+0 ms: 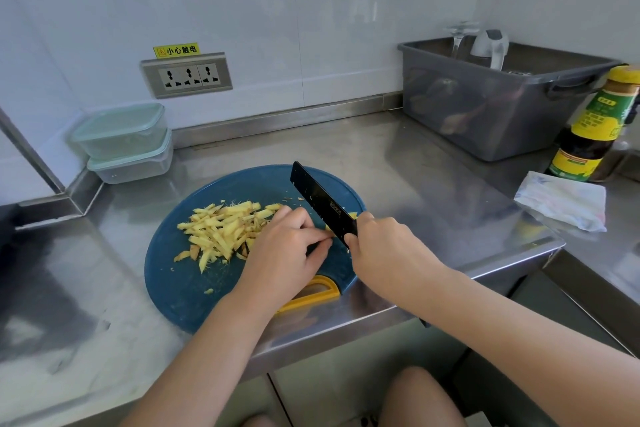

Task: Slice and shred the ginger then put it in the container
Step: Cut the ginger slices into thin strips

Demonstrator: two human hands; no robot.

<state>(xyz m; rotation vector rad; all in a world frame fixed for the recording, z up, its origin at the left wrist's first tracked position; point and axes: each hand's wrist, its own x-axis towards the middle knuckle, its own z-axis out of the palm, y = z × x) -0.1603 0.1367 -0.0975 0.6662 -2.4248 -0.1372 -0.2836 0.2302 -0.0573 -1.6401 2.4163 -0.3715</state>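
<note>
**Two hands meet at the blade on the board's right half**

Left hand point(287, 246) rests on the right half of the board point(180, 288). Its fingers are curled and bunched, and the tips pin a small bit of ginger point(328, 227) that they mostly hide. Right hand point(384, 246) is wrapped tight round the handle of the knife point(322, 204). The blade slants from the board's near right toward its far edge, with its flat just beside the left fingertips. The next cut looks set to fall right at those tips, so they probably need to creep left.

Shreds point(221, 232) are heaped at the board's centre-left, touching the left hand, most lying toward the far right. Two stacked, lidded containers point(124, 142) sit beyond the board's far-left edge, well apart from it. A bin point(491, 114), bottle point(592, 135) and cloth point(561, 201) stand off the board's right side.
</note>
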